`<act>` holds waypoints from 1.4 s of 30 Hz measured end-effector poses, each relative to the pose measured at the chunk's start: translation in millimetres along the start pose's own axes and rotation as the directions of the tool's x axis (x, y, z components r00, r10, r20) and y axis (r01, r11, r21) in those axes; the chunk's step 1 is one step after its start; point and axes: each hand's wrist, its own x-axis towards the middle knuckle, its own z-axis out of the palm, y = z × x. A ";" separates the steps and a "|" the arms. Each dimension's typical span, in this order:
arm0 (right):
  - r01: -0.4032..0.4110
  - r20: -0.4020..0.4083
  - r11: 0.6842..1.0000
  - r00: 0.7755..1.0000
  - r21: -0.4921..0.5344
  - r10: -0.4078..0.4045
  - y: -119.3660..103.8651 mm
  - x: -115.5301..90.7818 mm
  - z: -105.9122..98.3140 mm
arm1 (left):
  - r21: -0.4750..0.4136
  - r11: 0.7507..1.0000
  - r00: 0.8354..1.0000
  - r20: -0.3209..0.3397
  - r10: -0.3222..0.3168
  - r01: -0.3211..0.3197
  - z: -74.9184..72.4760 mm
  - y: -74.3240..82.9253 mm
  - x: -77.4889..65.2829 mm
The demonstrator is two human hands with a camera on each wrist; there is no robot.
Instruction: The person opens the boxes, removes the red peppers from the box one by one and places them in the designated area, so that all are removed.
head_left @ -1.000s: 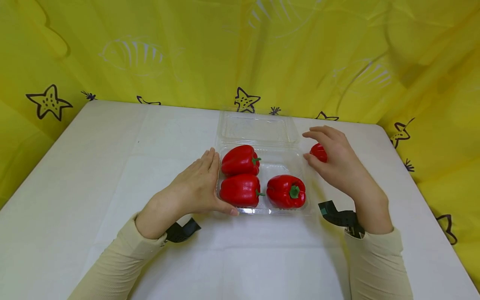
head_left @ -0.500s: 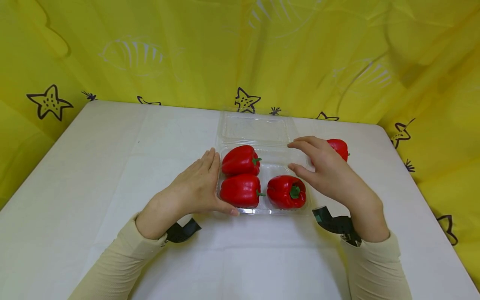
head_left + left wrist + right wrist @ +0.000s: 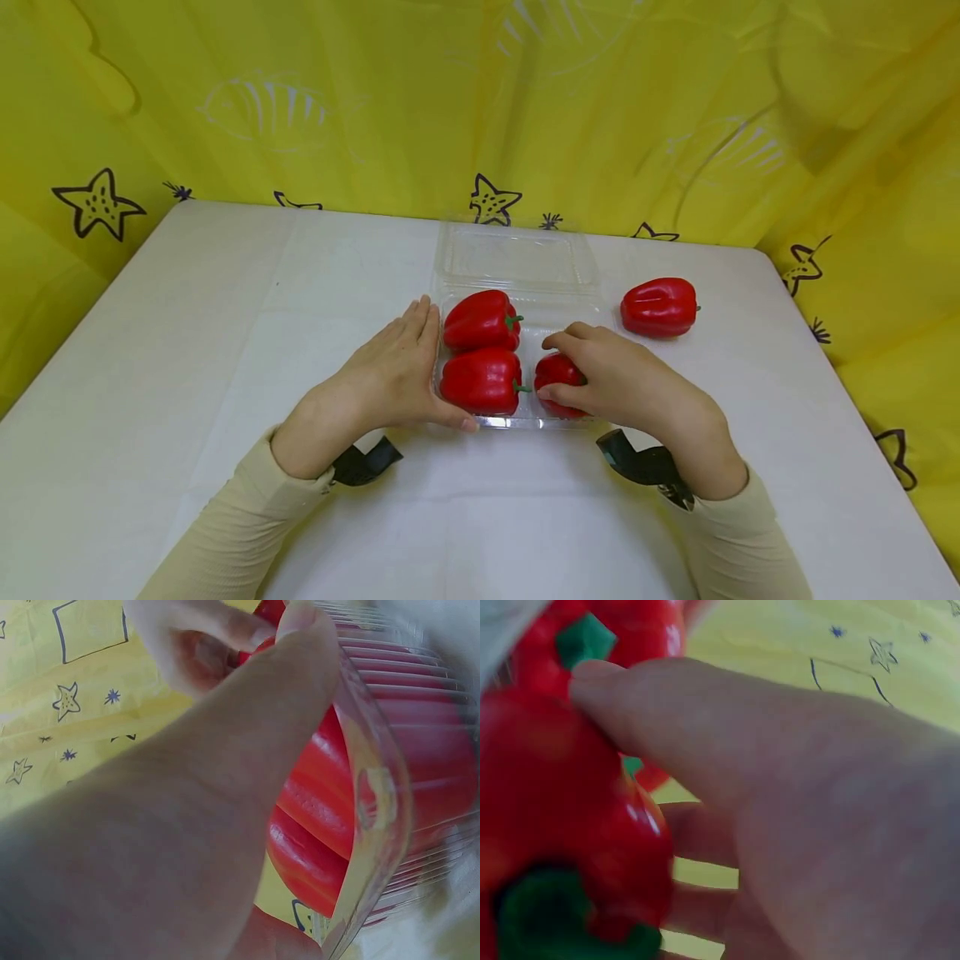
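Observation:
In the head view, a clear plastic clamshell container (image 3: pixel 528 422) lies on the table with its lid (image 3: pixel 517 257) folded back. Two red bell peppers (image 3: pixel 480 382) lie stacked front to back in its left half. My right hand (image 3: pixel 618 379) grips a third bell pepper (image 3: pixel 557 372) in the front right of the container, thumb on the near side and fingers over the far side. The right wrist view shows its green stem (image 3: pixel 544 911). My left hand (image 3: pixel 390 371) rests straight-fingered along the container's left wall, thumb at the front rim. The left wrist view shows peppers through the ribbed wall (image 3: pixel 420 742).
Another red bell pepper (image 3: pixel 660 307) lies on the white table (image 3: pixel 480 533) to the right of the container. A yellow curtain (image 3: pixel 375 108) with sea-creature prints hangs behind the table and along both sides.
My right hand has moved left and toward me, from beside the loose pepper, now fully in view, to the pepper at the container's front right. My left hand has stayed put.

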 end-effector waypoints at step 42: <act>-0.064 -0.014 0.988 0.998 -0.138 0.062 -7.1 6.2 11.5 | 0.002 1.000 1.000 0.002 0.003 -0.003 -1.1 0.7 -0.7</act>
